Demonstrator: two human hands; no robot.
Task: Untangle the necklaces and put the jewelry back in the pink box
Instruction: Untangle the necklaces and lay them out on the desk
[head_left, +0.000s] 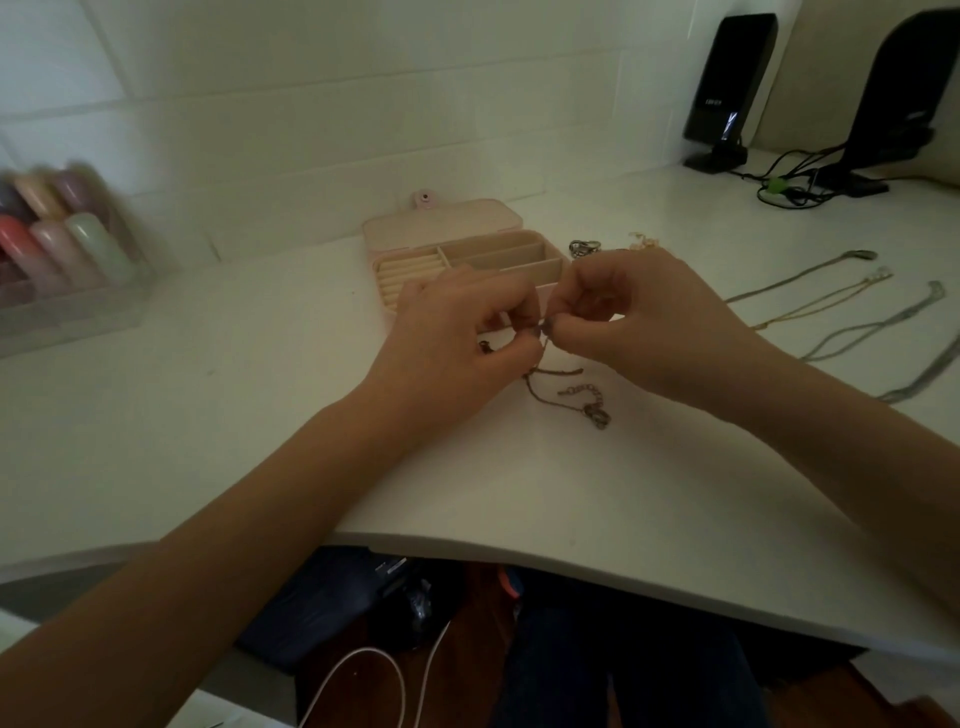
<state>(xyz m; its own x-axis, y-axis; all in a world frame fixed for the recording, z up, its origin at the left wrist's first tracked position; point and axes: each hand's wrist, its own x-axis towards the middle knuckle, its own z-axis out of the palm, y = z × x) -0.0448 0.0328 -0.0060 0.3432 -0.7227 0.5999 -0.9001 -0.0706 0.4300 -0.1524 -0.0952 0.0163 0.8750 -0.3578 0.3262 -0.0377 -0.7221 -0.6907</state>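
The pink box (457, 228) stands open on the white desk, its cream compartments showing no jewelry; its front is partly hidden behind my hands. My left hand (457, 343) and my right hand (639, 322) meet just in front of it, and both pinch a thin dark tangled chain (566, 392). The chain's loose end and clasp trail on the desk below my fingers. Several straightened necklaces (831, 306) lie side by side at the right. A few rings (584, 247) sit just right of the box.
A clear organiser with pastel bottles (62, 244) stands at the far left, blurred. Two black speakers (727, 88) with cables (795, 182) stand at the back right. The desk's curved front edge (519, 543) runs below my forearms. A small pale trinket (644, 240) lies past the rings.
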